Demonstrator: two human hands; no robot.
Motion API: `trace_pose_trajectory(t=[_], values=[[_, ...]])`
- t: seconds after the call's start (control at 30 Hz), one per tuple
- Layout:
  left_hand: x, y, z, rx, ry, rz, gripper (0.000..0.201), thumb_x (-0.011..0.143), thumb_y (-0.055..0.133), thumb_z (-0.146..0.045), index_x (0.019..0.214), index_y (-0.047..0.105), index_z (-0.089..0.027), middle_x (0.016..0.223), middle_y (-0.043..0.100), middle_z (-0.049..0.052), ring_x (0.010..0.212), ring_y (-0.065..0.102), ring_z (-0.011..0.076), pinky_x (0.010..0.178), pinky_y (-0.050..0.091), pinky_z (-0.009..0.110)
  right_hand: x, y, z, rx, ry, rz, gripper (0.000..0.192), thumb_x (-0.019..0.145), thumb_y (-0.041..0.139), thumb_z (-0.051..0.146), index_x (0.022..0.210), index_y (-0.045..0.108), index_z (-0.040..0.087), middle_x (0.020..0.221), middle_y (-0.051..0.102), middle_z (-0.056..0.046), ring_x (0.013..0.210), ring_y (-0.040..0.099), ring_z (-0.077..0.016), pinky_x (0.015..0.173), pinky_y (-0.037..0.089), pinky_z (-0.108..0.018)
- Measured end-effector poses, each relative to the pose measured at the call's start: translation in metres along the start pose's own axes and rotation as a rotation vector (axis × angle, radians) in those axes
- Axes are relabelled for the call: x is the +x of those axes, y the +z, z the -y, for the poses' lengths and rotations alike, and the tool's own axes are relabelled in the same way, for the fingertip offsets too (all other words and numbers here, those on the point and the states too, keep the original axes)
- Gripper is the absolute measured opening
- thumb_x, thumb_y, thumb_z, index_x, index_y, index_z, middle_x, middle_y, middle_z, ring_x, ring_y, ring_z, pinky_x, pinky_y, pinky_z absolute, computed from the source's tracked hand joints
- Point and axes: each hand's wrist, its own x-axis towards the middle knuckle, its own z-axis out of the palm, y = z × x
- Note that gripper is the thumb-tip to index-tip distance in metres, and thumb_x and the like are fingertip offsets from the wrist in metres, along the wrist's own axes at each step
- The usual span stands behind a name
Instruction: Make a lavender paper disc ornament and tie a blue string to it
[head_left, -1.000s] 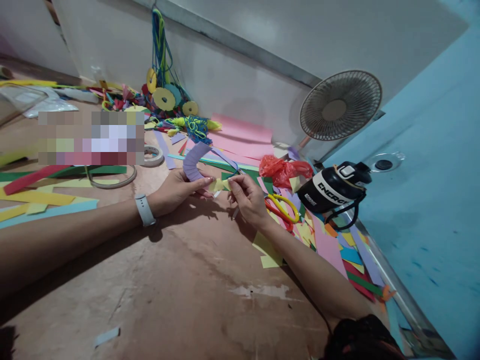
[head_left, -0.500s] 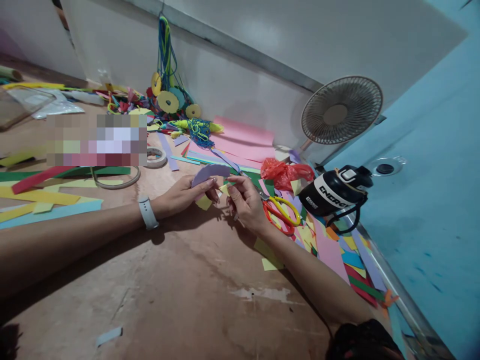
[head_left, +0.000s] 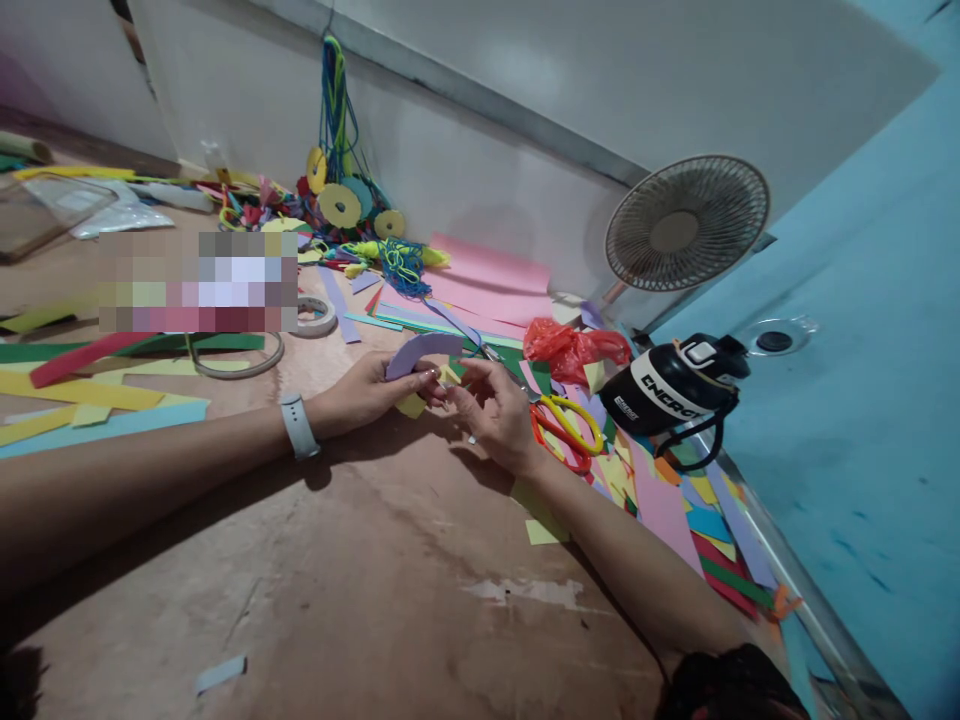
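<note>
From the head view, the left hand (head_left: 367, 392) pinches a curved purple paper strip (head_left: 421, 350) just above the brown surface (head_left: 360, 560), steadying it. The right hand (head_left: 499, 415) meets it, fingertips closed on a small yellow paper piece (head_left: 450, 376) at the strip's end. Orange-and-yellow scissors (head_left: 564, 428) lie just beside.

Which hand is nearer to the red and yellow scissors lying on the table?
The right hand. It sits just beside the scissors, close to the handles, though not gripping them. The left hand is farther off, on the other side of the right hand, pinching a purple paper strip.
</note>
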Motion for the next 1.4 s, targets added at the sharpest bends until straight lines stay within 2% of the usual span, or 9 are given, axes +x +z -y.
trace_pose_trajectory(t=[0.1, 0.2, 0.33, 0.53, 0.77, 0.93, 1.1, 1.4], values=[[0.000, 0.002, 0.001, -0.038, -0.002, -0.008, 0.027, 0.082, 0.064, -0.039, 0.082, 0.073, -0.014, 0.084, 0.076, 0.006, 0.079, 0.070, 0.0186, 0.075, 0.056, 0.027, 0.000, 0.000, 0.000, -0.132, -0.152, -0.081, 0.021, 0.087, 0.060, 0.028, 0.107, 0.062, 0.020, 0.093, 0.068, -0.005, 0.069, 0.059, -0.0124, 0.063, 0.049, -0.026], [-0.002, 0.005, 0.000, -0.094, -0.062, 0.003, 0.028, 0.080, 0.067, -0.040, 0.082, 0.073, -0.013, 0.083, 0.076, 0.008, 0.078, 0.071, 0.0201, 0.074, 0.057, 0.029, 0.000, 0.000, 0.001, -0.193, -0.179, -0.109, 0.015, 0.091, 0.054, 0.024, 0.099, 0.066, 0.021, 0.087, 0.070, -0.005, 0.072, 0.062, -0.0144, 0.066, 0.050, -0.028], [-0.003, 0.008, -0.002, -0.124, -0.095, 0.021, 0.030, 0.077, 0.070, -0.042, 0.082, 0.073, -0.013, 0.082, 0.076, 0.009, 0.078, 0.072, 0.0221, 0.073, 0.059, 0.031, 0.000, 0.000, 0.004, -0.239, -0.166, -0.088, 0.017, 0.093, 0.051, 0.025, 0.096, 0.067, 0.020, 0.083, 0.070, -0.005, 0.075, 0.064, -0.0158, 0.070, 0.051, -0.029], [-0.005, 0.009, -0.006, -0.111, -0.079, 0.007, 0.027, 0.076, 0.071, -0.041, 0.081, 0.073, -0.014, 0.082, 0.076, 0.008, 0.079, 0.072, 0.0222, 0.075, 0.059, 0.032, -0.003, -0.003, -0.003, -0.365, -0.264, 0.000, 0.023, 0.095, 0.046, 0.024, 0.107, 0.065, 0.017, 0.092, 0.070, -0.011, 0.087, 0.065, -0.0199, 0.078, 0.052, -0.032], [-0.004, 0.009, -0.006, -0.141, -0.146, 0.041, 0.028, 0.076, 0.071, -0.041, 0.079, 0.075, -0.013, 0.085, 0.077, 0.010, 0.082, 0.072, 0.0226, 0.078, 0.058, 0.033, -0.003, -0.003, -0.009, -0.471, -0.430, 0.021, 0.023, 0.094, 0.047, 0.018, 0.110, 0.064, 0.018, 0.091, 0.071, -0.009, 0.084, 0.066, -0.0181, 0.077, 0.054, -0.030], [-0.003, 0.008, -0.005, -0.137, -0.151, 0.027, 0.029, 0.073, 0.073, -0.042, 0.076, 0.074, -0.013, 0.081, 0.076, 0.008, 0.081, 0.071, 0.0224, 0.079, 0.058, 0.033, -0.005, -0.003, -0.011, -0.452, -0.349, 0.052, 0.022, 0.093, 0.051, 0.022, 0.107, 0.067, 0.019, 0.089, 0.069, -0.010, 0.082, 0.064, -0.0192, 0.074, 0.053, -0.032], [-0.005, 0.009, -0.004, -0.166, -0.177, 0.034, 0.036, 0.073, 0.073, -0.046, 0.083, 0.074, -0.012, 0.085, 0.076, 0.009, 0.081, 0.071, 0.0222, 0.075, 0.058, 0.031, -0.003, -0.003, -0.008, -0.362, -0.306, 0.029, 0.021, 0.093, 0.049, 0.022, 0.105, 0.066, 0.019, 0.088, 0.067, -0.009, 0.083, 0.063, -0.0188, 0.075, 0.052, -0.032], [-0.005, 0.008, 0.000, -0.200, -0.153, 0.085, 0.041, 0.076, 0.070, -0.049, 0.095, 0.073, -0.013, 0.094, 0.076, 0.010, 0.089, 0.071, 0.0257, 0.082, 0.058, 0.038, -0.001, 0.000, -0.001, -0.249, -0.249, -0.034, 0.014, 0.094, 0.050, 0.022, 0.099, 0.063, 0.019, 0.086, 0.066, -0.006, 0.082, 0.061, -0.0165, 0.072, 0.050, -0.029]])
